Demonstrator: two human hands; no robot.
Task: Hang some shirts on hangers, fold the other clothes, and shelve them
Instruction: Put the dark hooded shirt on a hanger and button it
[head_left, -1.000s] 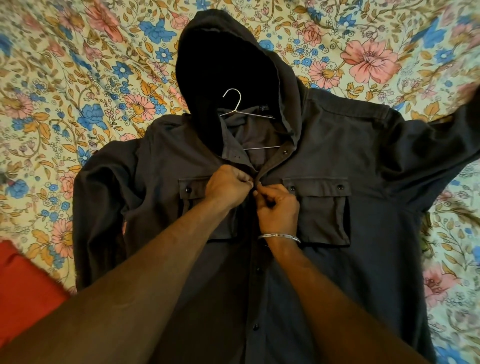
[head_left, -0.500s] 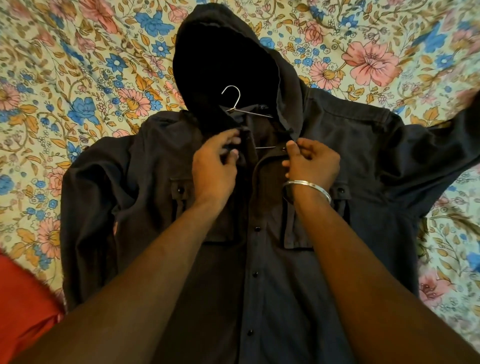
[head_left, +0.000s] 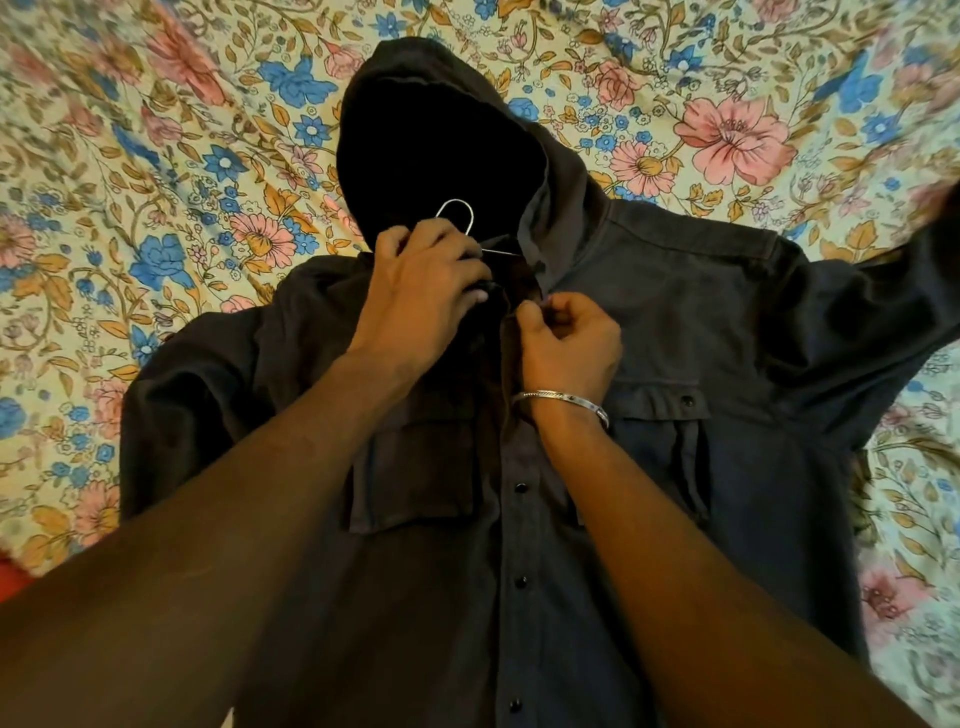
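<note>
One shirt (head_left: 701, 364), one hanger (head_left: 457, 208), two hands (head_left: 566, 338).

Beneath everything you see a bed sheet (head_left: 156, 171) with a cream ground, printed all over with pink and blue flowers and orange leaves. At your lower left edge, a red patch (head_left: 9, 579) pokes into view.

Dim warm light, blurred edges, wide-angle distortion

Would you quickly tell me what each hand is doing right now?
Left hand: fingers curled on the shirt collar beside the hanger.
Right hand: pinching the shirt's front edge.
</note>
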